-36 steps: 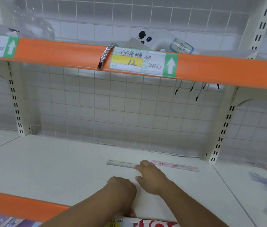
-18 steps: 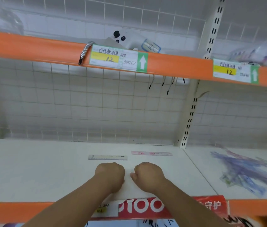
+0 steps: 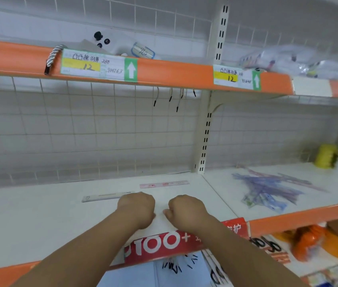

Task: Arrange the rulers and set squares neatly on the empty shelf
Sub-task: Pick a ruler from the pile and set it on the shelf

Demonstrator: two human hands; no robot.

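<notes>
Two rulers lie flat on the white shelf (image 3: 39, 220). The pale grey ruler (image 3: 102, 197) is on the left and the pink ruler (image 3: 164, 184) sits farther back on the right. My left hand (image 3: 137, 208) and my right hand (image 3: 184, 210) rest on the shelf side by side near its front edge, both curled into fists with nothing in them. The left fist covers the right end of the grey ruler. A loose heap of purple and blue rulers and set squares (image 3: 267, 191) lies on the neighbouring shelf section to the right.
An orange-edged upper shelf (image 3: 174, 73) with price labels overhangs the space. A slotted upright post (image 3: 205, 137) divides the two sections. A yellow roll (image 3: 326, 156) stands at the far right. Wire grid forms the back wall. Goods fill the shelf below.
My right hand drew back from the rulers and curled into a fist beside the left. The view swung to the right, bringing the pile on the neighbouring shelf into sight.
</notes>
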